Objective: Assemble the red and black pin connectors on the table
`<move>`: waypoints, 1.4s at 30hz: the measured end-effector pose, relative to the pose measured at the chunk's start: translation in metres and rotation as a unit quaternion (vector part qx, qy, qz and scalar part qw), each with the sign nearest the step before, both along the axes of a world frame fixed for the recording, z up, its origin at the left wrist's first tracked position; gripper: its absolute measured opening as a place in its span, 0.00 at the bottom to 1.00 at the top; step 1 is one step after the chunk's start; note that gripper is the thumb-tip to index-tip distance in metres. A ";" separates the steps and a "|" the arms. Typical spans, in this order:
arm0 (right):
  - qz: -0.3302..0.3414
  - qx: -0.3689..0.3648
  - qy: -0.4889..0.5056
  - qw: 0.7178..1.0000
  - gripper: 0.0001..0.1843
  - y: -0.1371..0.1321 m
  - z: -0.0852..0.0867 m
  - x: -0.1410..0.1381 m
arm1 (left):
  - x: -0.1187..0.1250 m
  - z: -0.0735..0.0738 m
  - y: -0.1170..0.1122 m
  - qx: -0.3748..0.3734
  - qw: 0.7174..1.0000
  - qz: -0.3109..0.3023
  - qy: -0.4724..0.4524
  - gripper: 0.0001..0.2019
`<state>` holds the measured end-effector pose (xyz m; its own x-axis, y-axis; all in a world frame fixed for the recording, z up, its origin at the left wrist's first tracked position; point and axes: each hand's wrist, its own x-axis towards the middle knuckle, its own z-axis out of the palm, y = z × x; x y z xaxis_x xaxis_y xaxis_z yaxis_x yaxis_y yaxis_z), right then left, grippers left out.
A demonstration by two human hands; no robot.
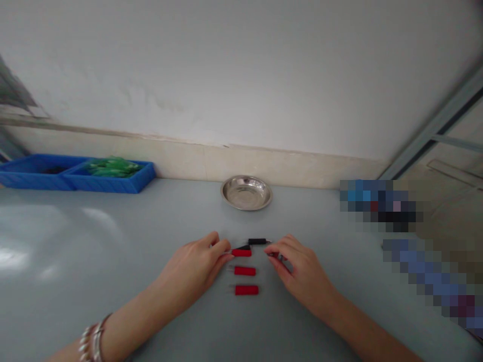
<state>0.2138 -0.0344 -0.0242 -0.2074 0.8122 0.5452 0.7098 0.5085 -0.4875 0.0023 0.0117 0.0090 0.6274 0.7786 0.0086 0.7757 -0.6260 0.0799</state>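
Observation:
My left hand [206, 259] is closed in a pinch at the metal-pin end of a small red-sleeved piece [242, 253]. Right behind that piece lies a black pointed part [243, 248], partly hidden. A black-sleeved piece [257, 241] with a metal tip pointing right sits a little farther back. Nearer to me, two more red pieces lie side by side, one red piece [245, 271] in the middle and a front red piece [246, 290], their thin pins toward the left. My right hand [296, 261] pinches a small dark metallic bit [270, 254], too small to name.
A round steel dish [246, 193] stands near the wall. At the back left are two joined blue trays [101, 186]; green pieces [113, 167] fill the right one, dark bits the left. Blurred-out areas cover the grey table's [169, 211] right side, beside a metal frame [422, 130].

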 end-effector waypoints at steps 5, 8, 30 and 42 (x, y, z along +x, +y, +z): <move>0.006 -0.006 -0.024 1.000 0.06 0.002 -0.001 0.001 | 0.000 0.000 0.000 -0.007 1.000 0.001 0.007 0.14; -0.011 -0.001 -0.058 0.998 0.03 0.002 -0.001 0.001 | 0.000 0.000 0.000 -0.006 1.000 -0.002 0.004 0.14; -0.043 -0.071 -0.143 0.986 0.08 -0.003 0.004 -0.004 | 0.000 -0.003 -0.003 0.003 1.000 -0.021 0.010 0.12; 0.011 -0.076 -0.192 0.978 0.16 -0.004 0.006 -0.009 | 0.000 -0.007 -0.002 0.011 1.000 -0.025 0.013 0.09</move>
